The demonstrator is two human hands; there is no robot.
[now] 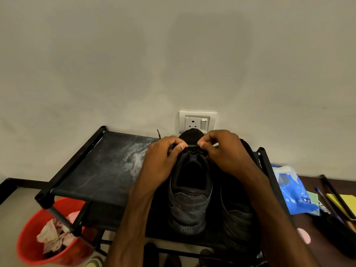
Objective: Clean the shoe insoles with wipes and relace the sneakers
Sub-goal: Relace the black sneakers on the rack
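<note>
**Handling.** The lace (192, 146) is a thin, soft cord. It holds no shape of its own and is likely to slip from a loose hold. Pinch it close to the eyelet, between thumb and forefinger, and keep the span taut. The sneaker (190, 199) should be light, with a flexible upper and a firmer sole. Expect it to shift under a pull unless it is steadied.

**Location.** The sneaker stands on the top shelf of the rack (100, 170), right of the shelf's middle, with its heel toward the person. A second sneaker (237, 214) stands just beside it, nearer the rack's right edge.

**Hand pose.** Both forearms reach forward over the rack, one on each side of the sneaker. The left hand (163, 158) and right hand (225, 153) meet above the lacing area, knuckles up. The fingers (181, 146) of each hand are curled, with thumb and forefinger clamped on the lace. A short stretch of lace runs level between the two pinches. Which eyelet is being worked cannot be told.

**Nearby.** A wipes pack (294, 191) lies on the bench right of the rack. A red bucket (28, 237) holding crumpled wipes stands below the rack's front left corner.
</note>
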